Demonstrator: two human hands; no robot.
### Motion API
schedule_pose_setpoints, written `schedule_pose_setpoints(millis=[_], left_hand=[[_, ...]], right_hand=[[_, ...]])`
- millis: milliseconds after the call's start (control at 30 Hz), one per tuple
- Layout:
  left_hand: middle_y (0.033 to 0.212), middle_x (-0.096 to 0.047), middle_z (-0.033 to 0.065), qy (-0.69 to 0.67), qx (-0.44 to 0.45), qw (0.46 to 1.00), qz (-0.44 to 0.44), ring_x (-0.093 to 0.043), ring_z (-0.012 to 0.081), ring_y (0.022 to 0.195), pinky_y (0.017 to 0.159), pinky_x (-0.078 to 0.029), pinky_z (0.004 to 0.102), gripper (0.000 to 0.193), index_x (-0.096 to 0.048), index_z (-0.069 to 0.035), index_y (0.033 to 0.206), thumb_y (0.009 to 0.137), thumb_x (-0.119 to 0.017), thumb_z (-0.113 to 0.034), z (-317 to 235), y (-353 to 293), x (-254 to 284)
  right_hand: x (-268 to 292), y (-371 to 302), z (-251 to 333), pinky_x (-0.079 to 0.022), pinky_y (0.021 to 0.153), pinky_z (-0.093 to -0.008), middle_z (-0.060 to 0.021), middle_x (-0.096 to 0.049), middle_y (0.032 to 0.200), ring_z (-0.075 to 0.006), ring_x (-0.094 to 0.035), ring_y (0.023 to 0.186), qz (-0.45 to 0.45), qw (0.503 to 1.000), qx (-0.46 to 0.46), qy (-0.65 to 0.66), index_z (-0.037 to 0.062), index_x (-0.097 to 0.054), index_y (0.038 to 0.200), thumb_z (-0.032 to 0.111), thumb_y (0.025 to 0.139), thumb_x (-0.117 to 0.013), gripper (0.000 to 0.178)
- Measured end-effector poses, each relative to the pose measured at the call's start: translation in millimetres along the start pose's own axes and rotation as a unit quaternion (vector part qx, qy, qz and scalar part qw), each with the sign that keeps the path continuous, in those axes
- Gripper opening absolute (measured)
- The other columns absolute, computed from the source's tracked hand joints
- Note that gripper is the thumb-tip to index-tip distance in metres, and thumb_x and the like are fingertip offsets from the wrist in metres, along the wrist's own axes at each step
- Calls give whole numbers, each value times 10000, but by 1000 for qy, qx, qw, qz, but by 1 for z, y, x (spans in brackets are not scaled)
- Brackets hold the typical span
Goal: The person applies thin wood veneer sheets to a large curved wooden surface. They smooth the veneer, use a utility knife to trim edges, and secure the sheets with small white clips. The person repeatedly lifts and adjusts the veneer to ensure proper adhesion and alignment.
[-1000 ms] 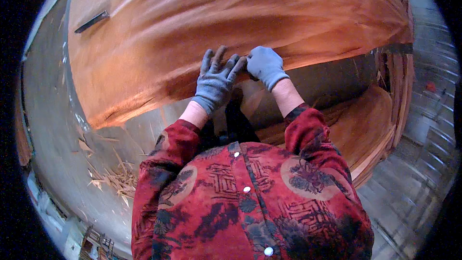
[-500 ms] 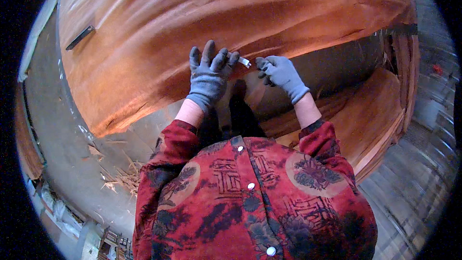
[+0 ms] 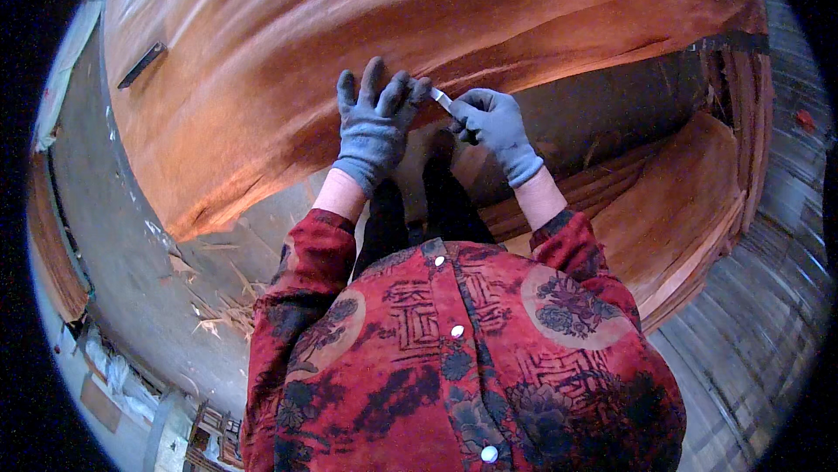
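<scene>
A short white strip (image 3: 443, 101), perhaps tape, spans the small gap between my two hands. My left hand (image 3: 375, 127), in a grey-blue glove, has its thumb and forefinger closed at the strip's upper left end, while the other fingers stand spread. At the lower right end, my right hand (image 3: 496, 127), gloved alike, pinches the strip; its fingertips are partly hidden. Both hands are over the near edge of a large, wavy orange-brown sheet (image 3: 288, 114) that looks like wood veneer.
A dark narrow bar (image 3: 142, 66) lies on the sheet at the far left. More brown sheets (image 3: 672, 210) are stacked low at the right. Splintered scraps (image 3: 223, 310) litter the grey floor (image 3: 131, 236) at left. Ribbed grey flooring (image 3: 751, 297) runs along the right.
My right hand has moved left and taken hold of the white strip's free end. My left hand has shifted slightly up and left, its thumb and forefinger still at the strip.
</scene>
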State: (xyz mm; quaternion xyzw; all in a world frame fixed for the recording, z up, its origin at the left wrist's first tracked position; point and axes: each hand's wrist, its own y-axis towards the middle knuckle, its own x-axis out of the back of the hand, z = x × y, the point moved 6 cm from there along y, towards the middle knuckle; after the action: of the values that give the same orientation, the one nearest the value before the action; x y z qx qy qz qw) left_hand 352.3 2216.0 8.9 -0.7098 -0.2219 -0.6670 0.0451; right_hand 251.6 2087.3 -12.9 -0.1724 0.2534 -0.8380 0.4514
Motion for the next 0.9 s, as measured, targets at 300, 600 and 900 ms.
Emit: schedule_pose_setpoints(millis=[300,600,900], left_hand=[[1251,-444,9,-7,6,1000,-9,-358,328,1245,1021,-168,618,527,-472,-322,1274,772,-521,-167,0,-1,-2],[1276,-423,5,2,-3,1000,2,-346,336,1253,1017,-162,621,534,-451,-334,1291,783,-503,-177,1,-2,-4],[1261,-408,11,-16,1,1000,-1,-352,355,1231,1010,-192,619,515,-474,-335,1278,786,-505,-183,5,-4,4]], right_hand=[[24,-11,-9,-449,472,-242,-37,-620,640,-89,-562,521,-21,998,18,-51,11,-635,809,217,841,-608,210],[42,14,-43,-473,479,-234,-62,-649,764,-115,-604,575,2,996,-7,-94,34,-606,937,726,774,-418,735],[-4,1,-12,-472,503,-236,-34,-622,685,-97,-580,578,29,998,41,-22,23,-644,846,106,842,-535,137]])
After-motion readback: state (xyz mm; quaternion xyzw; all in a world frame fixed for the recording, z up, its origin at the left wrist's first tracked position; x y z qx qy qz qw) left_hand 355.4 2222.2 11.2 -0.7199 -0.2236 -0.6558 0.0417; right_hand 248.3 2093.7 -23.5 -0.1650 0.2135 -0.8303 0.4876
